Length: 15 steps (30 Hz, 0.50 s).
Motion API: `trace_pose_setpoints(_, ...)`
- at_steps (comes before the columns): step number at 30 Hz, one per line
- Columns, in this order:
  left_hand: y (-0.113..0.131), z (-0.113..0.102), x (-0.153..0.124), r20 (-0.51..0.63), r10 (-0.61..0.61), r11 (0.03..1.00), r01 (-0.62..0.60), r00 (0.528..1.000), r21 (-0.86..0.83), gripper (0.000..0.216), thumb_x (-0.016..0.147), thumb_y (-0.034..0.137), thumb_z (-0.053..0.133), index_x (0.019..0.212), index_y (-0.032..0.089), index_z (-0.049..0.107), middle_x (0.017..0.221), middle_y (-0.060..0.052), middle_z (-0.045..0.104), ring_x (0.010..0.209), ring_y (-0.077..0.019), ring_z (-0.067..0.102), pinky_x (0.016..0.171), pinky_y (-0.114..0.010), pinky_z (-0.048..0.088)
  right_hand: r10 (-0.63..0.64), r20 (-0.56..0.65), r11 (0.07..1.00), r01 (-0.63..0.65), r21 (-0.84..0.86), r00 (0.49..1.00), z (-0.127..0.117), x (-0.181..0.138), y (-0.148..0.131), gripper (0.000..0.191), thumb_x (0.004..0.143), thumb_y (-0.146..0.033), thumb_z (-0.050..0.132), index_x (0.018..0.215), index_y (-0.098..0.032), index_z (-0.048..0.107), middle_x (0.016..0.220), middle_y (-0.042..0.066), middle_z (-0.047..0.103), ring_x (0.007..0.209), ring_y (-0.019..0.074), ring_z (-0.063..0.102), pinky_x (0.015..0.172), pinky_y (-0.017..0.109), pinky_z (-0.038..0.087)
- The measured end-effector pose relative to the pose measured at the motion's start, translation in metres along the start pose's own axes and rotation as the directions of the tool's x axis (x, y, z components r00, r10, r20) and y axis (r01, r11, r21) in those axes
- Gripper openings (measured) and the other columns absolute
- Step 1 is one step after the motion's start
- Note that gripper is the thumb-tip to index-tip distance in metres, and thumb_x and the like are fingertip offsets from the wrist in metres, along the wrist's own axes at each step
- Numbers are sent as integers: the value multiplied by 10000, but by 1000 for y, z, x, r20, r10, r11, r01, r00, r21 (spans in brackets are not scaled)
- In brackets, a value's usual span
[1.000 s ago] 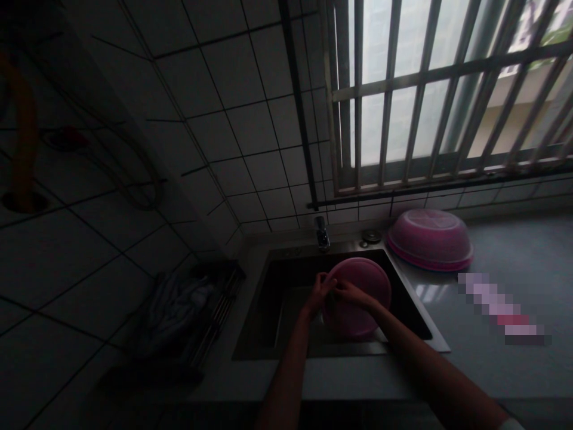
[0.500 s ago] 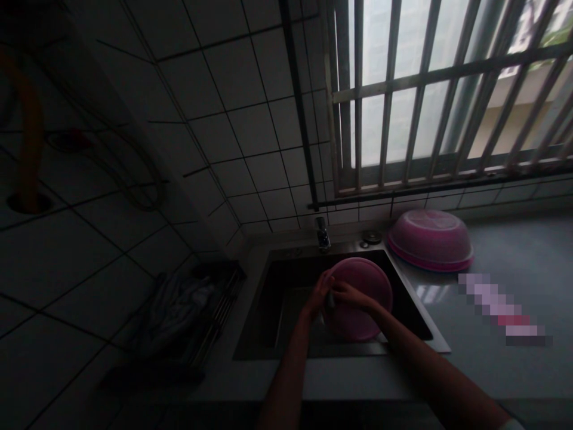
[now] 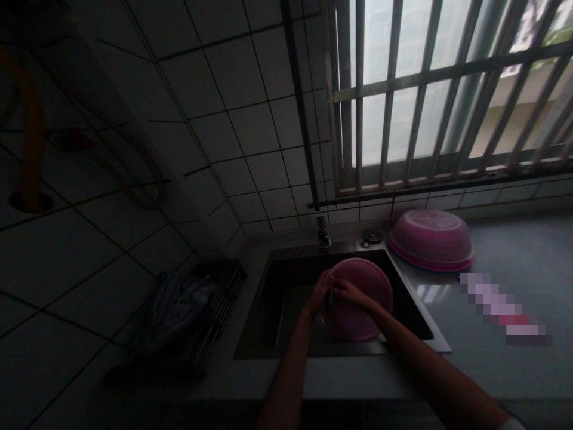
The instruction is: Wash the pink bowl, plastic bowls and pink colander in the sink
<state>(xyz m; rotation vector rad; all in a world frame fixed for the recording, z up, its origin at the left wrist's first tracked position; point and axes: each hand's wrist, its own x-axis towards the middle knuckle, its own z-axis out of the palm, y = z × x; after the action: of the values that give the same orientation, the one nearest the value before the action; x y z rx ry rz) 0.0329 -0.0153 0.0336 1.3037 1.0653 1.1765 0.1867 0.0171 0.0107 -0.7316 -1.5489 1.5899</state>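
A round pink plastic basin [image 3: 369, 319] is tilted inside the steel sink [image 3: 253, 343], its hollow side facing me. My left hand [image 3: 319, 294] is closed at the basin's left rim. Close beside it, my right hand [image 3: 350, 294] reaches over the basin with fingers bent and pressed together near that rim. Something small and greyish shows between the two hands; dim light keeps me from telling what it is. Behind the basin, the chrome faucet [image 3: 323, 234] rises from the sink's back edge.
Upturned pink basins [image 3: 430, 239] are stacked on the counter [image 3: 528, 257] right of the sink. A round drain piece [image 3: 372, 236] lies on the sink's back ledge. At left, a dark rack [image 3: 221, 307] holds a crumpled cloth [image 3: 179, 304]. Beyond is a barred window [image 3: 412, 119].
Almost nothing differs. Both hands stay at the basin's left rim, with only a slight shift of the fingers and the greyish thing between them.
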Motion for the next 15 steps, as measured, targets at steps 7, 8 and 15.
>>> trace_pose_setpoints(7,-4,3,1,16,-23,998,24,1000,-50,724,866,713,695,1375,204,627,1461,-136,638,1385,-323,566,1230,-498,373,-31,-222,998,40,37,975,-12,0,-10,478,788,-630,723,952,-182,723,922,79,744,808,235,654,756,355,555)
trace_pose_setpoints(8,-4,2,0,5,-18,999,18,1000,-37,717,867,711,695,1372,207,629,1460,-135,638,1389,-321,563,1235,-494,366,-25,-174,999,32,38,984,-11,-1,-9,478,784,-625,734,964,-183,724,938,79,745,825,238,662,782,365,558)
trace_pose_setpoints(15,-3,-1,1,-14,-5,1000,6,1000,15,682,863,714,694,1323,212,658,1434,-132,652,1369,-317,572,1242,-486,349,-22,-121,1000,23,8,992,-5,1,-7,493,767,-636,752,937,-173,735,919,80,753,811,240,664,759,359,552)
